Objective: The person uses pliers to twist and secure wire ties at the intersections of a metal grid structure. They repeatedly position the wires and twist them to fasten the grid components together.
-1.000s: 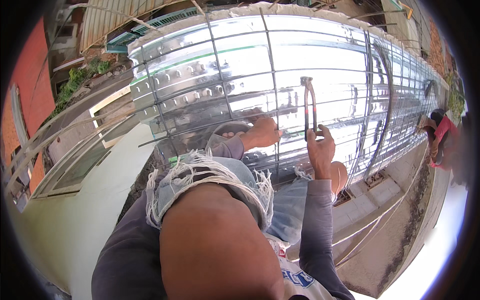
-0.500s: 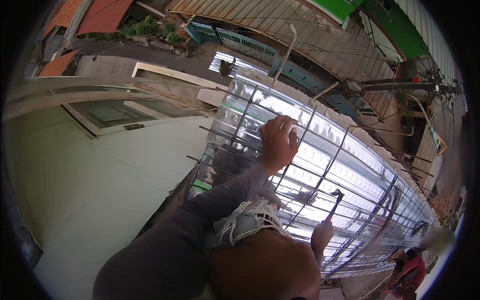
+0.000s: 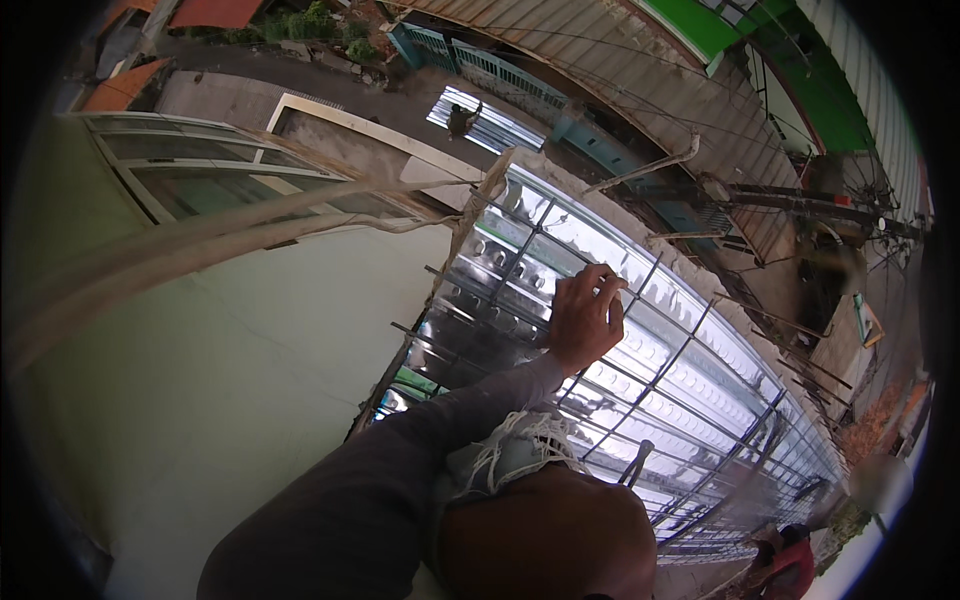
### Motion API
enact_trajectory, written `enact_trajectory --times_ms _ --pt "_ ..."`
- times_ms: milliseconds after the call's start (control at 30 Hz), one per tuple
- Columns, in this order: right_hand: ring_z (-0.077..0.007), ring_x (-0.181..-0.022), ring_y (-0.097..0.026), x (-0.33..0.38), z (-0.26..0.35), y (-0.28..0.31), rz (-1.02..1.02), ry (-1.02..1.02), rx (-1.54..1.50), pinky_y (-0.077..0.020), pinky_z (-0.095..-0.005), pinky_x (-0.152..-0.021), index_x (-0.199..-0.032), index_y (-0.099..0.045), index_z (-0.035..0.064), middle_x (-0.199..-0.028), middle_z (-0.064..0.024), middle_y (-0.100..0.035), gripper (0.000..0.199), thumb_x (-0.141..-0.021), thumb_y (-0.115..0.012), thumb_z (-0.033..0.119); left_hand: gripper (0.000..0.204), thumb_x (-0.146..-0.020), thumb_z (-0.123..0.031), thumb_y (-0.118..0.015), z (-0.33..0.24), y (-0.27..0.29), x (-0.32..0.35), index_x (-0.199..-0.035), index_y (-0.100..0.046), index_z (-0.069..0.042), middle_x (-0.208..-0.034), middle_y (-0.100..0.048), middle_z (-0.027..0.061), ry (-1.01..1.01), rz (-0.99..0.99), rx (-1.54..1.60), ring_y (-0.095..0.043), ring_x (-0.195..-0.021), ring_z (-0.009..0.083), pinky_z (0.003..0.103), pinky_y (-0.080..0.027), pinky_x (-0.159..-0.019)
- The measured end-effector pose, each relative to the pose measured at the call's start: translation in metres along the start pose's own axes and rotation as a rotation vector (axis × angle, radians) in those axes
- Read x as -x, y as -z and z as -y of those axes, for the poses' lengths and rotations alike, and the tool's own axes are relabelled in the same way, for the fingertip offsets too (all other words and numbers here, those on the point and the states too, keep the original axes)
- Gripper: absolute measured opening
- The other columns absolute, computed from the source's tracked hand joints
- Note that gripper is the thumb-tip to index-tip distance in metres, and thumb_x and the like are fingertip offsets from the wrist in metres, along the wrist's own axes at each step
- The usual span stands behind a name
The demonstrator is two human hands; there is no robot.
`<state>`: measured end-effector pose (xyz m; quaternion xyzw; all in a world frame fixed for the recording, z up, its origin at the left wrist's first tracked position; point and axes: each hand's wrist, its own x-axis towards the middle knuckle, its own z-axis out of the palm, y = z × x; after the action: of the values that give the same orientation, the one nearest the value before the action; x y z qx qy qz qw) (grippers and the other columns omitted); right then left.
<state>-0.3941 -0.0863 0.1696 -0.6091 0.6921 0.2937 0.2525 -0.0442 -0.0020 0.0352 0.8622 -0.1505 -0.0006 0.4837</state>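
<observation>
My left hand [image 3: 587, 318], in a dark sleeve, is over a grid of thin steel bars [image 3: 652, 384], close to a crossing of two bars. Its fingers are curled in toward the thumb; what they pinch, if anything, is too small to make out. Shiny corrugated metal decking [image 3: 640, 345] with rows of round dimples lies under the bars. Behind my bare knee [image 3: 550, 530], below torn jeans with white frayed threads, my right hand is hidden. Past the knee shows the top of a hammer-like tool [image 3: 640, 460]; its handle and grip are out of sight.
A pale green wall surface [image 3: 230, 380] lies left, with bent pale poles [image 3: 250, 215] crossing above it. Rough concrete [image 3: 590, 200] edges the decking's far side, above a street. A person in red [image 3: 792, 565] is at lower right. Cables [image 3: 860, 200] hang at right.
The view has shifted, and my left hand shows farther right and lower. My right hand, earlier visible gripping the hammer-like tool, has dropped behind my knee; the tool shows lower and nearer the knee.
</observation>
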Motion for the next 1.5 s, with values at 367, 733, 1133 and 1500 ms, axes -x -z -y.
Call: enact_trajectory --times_ms 367,733,1133,1500 --pt "-0.0169 -0.066 -0.068 0.015 -0.031 -0.006 0.087 0.161 -0.286 -0.0537 -0.0357 -0.064 -0.126 -0.073 0.0025 -0.074 -0.007 -0.073 0.035 -0.104 -0.064 0.028 0.006 -0.093 -0.008 -0.069 -0.004 -0.014 0.017 -0.099 -0.068 -0.008 -0.096 -0.066 0.0085 0.022 -0.136 0.3 -0.065 -0.086 0.0248 0.038 -0.05 -0.071" --pt "-0.0455 -0.088 -0.073 0.023 -0.008 0.032 0.038 0.466 0.389 -0.0554 -0.0538 -0.076 -0.144 -0.063 0.0119 -0.092 -0.0249 -0.075 0.042 -0.104 -0.06 0.022 0.032 -0.102 -0.019 -0.062 -0.042 0.007 0.091 -0.097 -0.075 0.01 -0.089 -0.078 0.0172 0.516 1.776 0.374 -0.08 -0.083 0.022 0.033 -0.062 -0.068" --pt "-0.0337 -0.075 -0.076 0.04 0.009 0.028 -0.009 0.572 0.715 -0.0566 -0.0487 -0.068 -0.136 -0.07 0.0189 -0.08 -0.0154 -0.077 0.05 -0.087 -0.063 0.008 0.033 -0.099 -0.018 -0.058 -0.008 -0.008 0.2 -0.112 -0.072 0.01 -0.121 -0.074 0.0257 0.725 1.874 0.606 -0.079 -0.095 0.0253 0.039 -0.064 -0.066" --pt "-0.0438 -0.096 -0.071 0.059 0.035 0.033 -0.118 0.555 0.828 -0.0596 -0.0502 -0.075 -0.144 -0.067 0.0142 -0.11 -0.0235 -0.067 0.054 -0.091 -0.062 0.009 0.04 -0.099 -0.028 -0.067 -0.007 -0.016 0.205 -0.116 -0.07 0.008 -0.126 -0.069 0.0223 0.703 1.986 0.624 -0.076 -0.103 0.0273 0.04 -0.064 -0.071"
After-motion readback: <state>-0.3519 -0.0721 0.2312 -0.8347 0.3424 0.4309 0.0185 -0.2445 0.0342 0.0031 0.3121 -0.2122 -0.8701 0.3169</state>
